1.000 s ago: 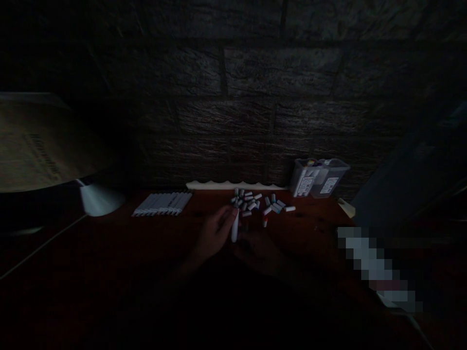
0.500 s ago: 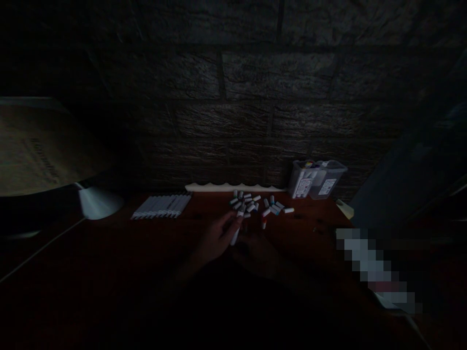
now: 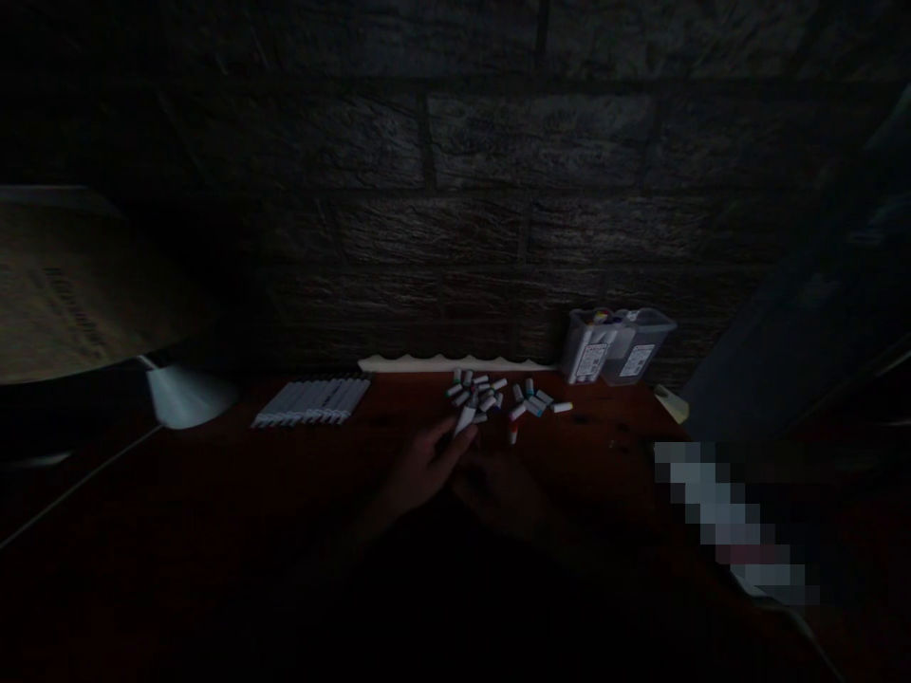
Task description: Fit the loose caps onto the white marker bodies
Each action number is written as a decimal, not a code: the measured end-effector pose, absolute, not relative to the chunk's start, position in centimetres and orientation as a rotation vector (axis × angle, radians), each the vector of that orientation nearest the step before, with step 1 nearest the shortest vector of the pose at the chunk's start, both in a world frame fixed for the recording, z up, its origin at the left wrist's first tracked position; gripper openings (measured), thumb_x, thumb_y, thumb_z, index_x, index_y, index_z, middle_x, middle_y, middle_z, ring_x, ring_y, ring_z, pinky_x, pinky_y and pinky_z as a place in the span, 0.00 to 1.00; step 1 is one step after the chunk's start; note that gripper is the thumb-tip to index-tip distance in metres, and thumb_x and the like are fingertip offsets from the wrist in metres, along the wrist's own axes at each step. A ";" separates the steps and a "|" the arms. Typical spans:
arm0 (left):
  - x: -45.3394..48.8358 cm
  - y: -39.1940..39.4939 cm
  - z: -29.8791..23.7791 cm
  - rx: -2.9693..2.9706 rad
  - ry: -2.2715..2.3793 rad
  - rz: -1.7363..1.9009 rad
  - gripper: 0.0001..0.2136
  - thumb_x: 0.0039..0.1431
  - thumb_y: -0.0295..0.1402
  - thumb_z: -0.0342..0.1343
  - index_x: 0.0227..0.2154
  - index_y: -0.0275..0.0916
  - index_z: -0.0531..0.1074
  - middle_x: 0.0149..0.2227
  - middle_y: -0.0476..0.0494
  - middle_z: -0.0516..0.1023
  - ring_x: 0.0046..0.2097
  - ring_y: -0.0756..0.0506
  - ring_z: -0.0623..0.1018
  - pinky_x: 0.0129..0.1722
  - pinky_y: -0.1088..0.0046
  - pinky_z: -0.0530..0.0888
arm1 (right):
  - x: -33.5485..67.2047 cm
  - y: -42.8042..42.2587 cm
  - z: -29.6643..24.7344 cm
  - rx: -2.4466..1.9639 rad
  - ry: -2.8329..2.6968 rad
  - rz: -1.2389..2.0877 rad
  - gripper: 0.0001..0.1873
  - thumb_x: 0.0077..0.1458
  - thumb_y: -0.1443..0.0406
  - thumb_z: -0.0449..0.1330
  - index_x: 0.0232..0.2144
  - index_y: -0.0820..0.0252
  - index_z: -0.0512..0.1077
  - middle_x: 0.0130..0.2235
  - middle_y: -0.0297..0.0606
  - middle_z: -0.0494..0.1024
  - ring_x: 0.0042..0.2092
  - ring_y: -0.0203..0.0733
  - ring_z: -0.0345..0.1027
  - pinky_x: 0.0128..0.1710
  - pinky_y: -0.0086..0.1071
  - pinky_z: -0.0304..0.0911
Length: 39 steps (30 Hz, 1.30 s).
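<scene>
The scene is very dark. My left hand (image 3: 423,465) is closed on a white marker (image 3: 466,415), whose upper part sticks out beyond the fingers, tilted up and to the right. Close beside it on the right, my right hand (image 3: 502,484) lies in deep shadow with curled fingers; whether it grips the marker's lower end is hidden. Just beyond the hands, several loose white caps (image 3: 491,383) with coloured ends lie scattered on the wooden table (image 3: 384,427). A cap with a red end (image 3: 513,433) is nearest my right hand.
To the left, several white markers (image 3: 313,401) lie in a row beside a white cone-shaped object (image 3: 186,396). Two clear plastic boxes (image 3: 641,349) stand at the back right, one holding markers. A wavy-edged white strip (image 3: 455,364) runs along the brick wall (image 3: 476,228).
The marker has shifted in my left hand: more of it now shows above the fingers, and its lower end no longer shows below them. My right hand has hardly moved.
</scene>
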State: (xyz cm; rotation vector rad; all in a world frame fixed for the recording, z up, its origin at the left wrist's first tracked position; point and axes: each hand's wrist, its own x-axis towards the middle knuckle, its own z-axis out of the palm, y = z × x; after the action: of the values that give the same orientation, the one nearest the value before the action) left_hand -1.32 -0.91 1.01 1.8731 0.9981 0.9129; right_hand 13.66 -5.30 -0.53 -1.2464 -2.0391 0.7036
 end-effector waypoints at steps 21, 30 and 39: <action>-1.1 -1.2 1.2 1.826 1.013 0.898 0.18 0.64 0.45 0.48 0.43 0.38 0.77 0.40 0.43 0.81 0.40 0.45 0.79 0.40 0.72 0.74 | 13.7 -5.4 -0.4 -1.225 -2.062 0.711 0.11 0.57 0.68 0.58 0.41 0.57 0.76 0.44 0.39 0.79 0.44 0.41 0.72 0.44 0.33 0.66; -1.1 -1.1 1.0 1.853 1.016 0.907 0.18 0.64 0.46 0.48 0.42 0.39 0.77 0.38 0.45 0.81 0.39 0.45 0.79 0.40 0.72 0.73 | 13.8 -5.4 -0.3 -1.228 -2.048 0.707 0.09 0.56 0.67 0.58 0.39 0.58 0.75 0.43 0.40 0.78 0.47 0.43 0.71 0.45 0.34 0.66; -1.5 -0.2 0.9 1.731 1.050 1.110 0.18 0.64 0.47 0.49 0.35 0.37 0.74 0.36 0.45 0.79 0.38 0.46 0.77 0.41 0.73 0.71 | 14.1 -5.2 0.1 -1.364 -1.972 0.744 0.05 0.54 0.66 0.58 0.32 0.61 0.73 0.33 0.38 0.78 0.34 0.38 0.70 0.35 0.31 0.63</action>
State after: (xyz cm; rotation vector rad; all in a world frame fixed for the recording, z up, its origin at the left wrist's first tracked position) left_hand -1.51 -0.23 0.94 1.7307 1.0501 1.1099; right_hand 14.12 -5.24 0.12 -1.3642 -1.9721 0.7442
